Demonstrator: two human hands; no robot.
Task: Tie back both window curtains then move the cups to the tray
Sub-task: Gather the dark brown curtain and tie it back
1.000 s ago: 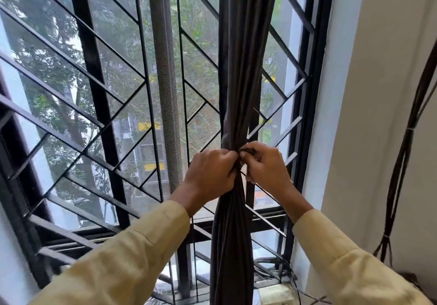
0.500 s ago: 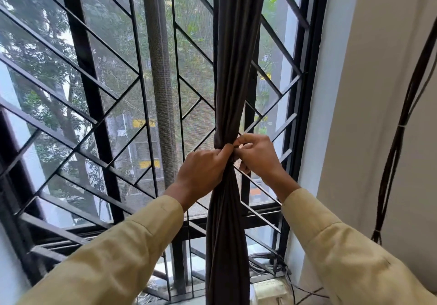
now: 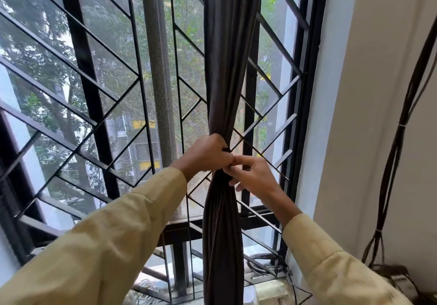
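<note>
Curtain (image 3: pixel 227 80): dark grey, gathered into one narrow bundle, hanging upright in front of the right half of the window and cinching to a waist at mid-height.
Band (image 3: pixel 226 149): a thin dark strip showing at the waist, just above the left fingers; its ends are hiding behind the hands.
Left grip (image 3: pixel 208 155): curling fully round the curtain's waist from the left and squeezing the bundle.
Right grip (image 3: pixel 254 178): thumb and forefinger pinching at the front of the curtain's waist, tips touching the left fingers. Whether the band is also lying between them, I cannot tell. The other fingers are hanging loose and spread.
Grille (image 3: pixel 94 120): black slanting bars running just behind the curtain, with a grey mesh roll (image 3: pixel 160 91) standing to its left.
Window frame (image 3: pixel 305 115): its right edge standing near the right grip.
Wall (image 3: pixel 369 91): pale, lying open beyond the frame.
Cables (image 3: pixel 395 151): hanging down the wall, well apart from the hands.
</note>
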